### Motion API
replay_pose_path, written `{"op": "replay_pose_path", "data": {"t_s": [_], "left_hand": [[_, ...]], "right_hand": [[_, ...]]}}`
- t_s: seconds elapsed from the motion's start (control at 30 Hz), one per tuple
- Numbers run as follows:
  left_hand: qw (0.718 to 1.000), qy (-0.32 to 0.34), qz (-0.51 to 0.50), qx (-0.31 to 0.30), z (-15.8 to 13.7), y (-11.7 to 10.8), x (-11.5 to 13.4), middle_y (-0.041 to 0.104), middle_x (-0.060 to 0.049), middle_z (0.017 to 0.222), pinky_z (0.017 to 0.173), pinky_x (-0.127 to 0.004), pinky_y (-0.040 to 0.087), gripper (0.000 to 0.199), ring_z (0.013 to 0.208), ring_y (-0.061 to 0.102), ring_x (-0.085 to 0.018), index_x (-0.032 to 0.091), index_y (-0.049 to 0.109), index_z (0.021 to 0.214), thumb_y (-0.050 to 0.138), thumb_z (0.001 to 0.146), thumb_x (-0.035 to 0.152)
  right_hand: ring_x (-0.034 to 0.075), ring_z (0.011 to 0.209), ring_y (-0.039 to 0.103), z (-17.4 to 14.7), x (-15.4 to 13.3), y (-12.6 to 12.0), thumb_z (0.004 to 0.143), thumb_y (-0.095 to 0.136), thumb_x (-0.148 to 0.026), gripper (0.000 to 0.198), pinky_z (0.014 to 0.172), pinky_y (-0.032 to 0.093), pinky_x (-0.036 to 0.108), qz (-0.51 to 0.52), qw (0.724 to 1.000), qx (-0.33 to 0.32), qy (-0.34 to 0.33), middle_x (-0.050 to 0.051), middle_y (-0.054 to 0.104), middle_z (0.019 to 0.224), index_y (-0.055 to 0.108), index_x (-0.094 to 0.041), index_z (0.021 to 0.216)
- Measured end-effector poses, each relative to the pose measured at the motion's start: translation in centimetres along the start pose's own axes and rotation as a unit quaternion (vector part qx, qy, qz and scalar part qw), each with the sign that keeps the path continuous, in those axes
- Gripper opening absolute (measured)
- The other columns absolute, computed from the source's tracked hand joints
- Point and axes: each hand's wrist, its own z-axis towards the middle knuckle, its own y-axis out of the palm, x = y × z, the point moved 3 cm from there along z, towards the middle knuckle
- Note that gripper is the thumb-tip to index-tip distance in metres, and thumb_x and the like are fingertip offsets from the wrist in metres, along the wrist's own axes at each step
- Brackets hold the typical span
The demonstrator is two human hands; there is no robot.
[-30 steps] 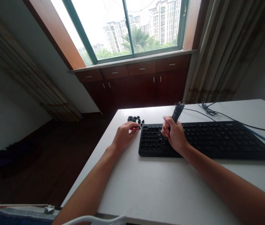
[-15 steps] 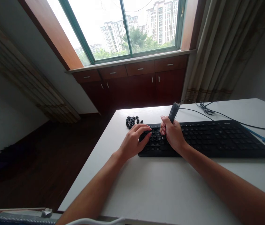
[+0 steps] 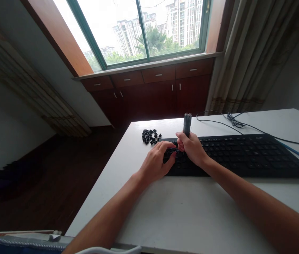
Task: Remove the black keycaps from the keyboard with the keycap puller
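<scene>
The black keyboard (image 3: 239, 157) lies across the white table, its left part under both my hands. My right hand (image 3: 194, 150) is wrapped round the dark handle of a keycap puller (image 3: 187, 123), which stands nearly upright over the keys. Thin wire shows below the fist, but its contact with a key is hidden. At the keyboard's left end rests my left hand (image 3: 156, 160), with thumb and forefinger apart around bare key positions close to the puller. Beyond that hand sits a small pile of loose black keycaps (image 3: 147, 135).
A thin black cable (image 3: 235, 121) lies bundled behind the keyboard and runs right. Partly behind the keyboard's right end is a blue tool (image 3: 296, 152). The white table (image 3: 181, 208) has its left edge beside my left forearm. A dark cabinet (image 3: 149, 98) stands under the window.
My right hand has moved left with the puller, whose handle has swung from leaning right to nearly upright. My left hand has shifted slightly right, nearer to it.
</scene>
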Motion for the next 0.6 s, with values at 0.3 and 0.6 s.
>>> {"op": "replay_pose_path", "data": {"t_s": [0.3, 0.6], "left_hand": [[0.976, -0.100, -0.179, 0.067, 0.8, 0.8, 0.7, 0.055, -0.015, 0.141, 0.107, -0.047, 0.049, 0.058, 0.129, 0.057, -0.029, 0.019, 0.034, 0.147, 0.048, 0.102, 0.053], [0.953, -0.166, -0.221, 0.121, 3.3, 2.0, 1.5, 0.061, -0.016, 0.131, 0.101, -0.046, 0.054, 0.071, 0.118, 0.064, -0.030, 0.017, 0.040, 0.138, 0.067, 0.089, 0.061]], "right_hand": [[0.014, 0.062, 0.052, -0.2, -0.3, 1.3, 0.090, 0.061, -0.035, 0.023, 0.059, 0.044, 0.025, -0.079, 0.990, -0.077, -0.089, 0.000, 0.061, 0.069, 0.064, -0.018, 0.075], [0.013, 0.061, 0.047, 0.0, -0.4, 2.4, 0.090, 0.056, -0.036, 0.027, 0.054, 0.039, 0.025, -0.099, 0.986, -0.114, -0.064, -0.001, 0.055, 0.066, 0.057, -0.019, 0.069]]}}
